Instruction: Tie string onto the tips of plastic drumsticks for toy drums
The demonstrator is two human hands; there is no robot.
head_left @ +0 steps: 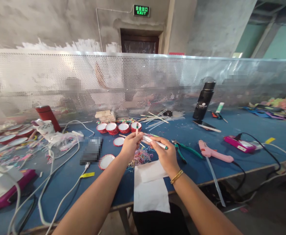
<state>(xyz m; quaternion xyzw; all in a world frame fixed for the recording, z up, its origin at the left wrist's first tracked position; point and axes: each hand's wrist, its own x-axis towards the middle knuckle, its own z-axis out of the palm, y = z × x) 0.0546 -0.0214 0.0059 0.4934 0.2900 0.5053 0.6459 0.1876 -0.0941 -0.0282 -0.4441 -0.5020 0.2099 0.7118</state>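
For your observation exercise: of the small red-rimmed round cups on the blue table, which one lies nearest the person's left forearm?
The red-rimmed cup lying alone beside the left forearm, right of the blurred phone. The others sit farther back, four in a row.

Behind the matt blue cloth-like table top (pixel 231 156) stands a shiny perforated metal screen (pixel 59 81), a glossy black flask (pixel 204 99) before it.

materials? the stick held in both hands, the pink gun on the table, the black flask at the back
Stick held by left hand and right hand: translucent, glossy, probably plastic or glue. Pink gun: matte moulded plastic by its look, black cord attached. Black flask: satin black coat, likely metal beneath; cannot confirm.
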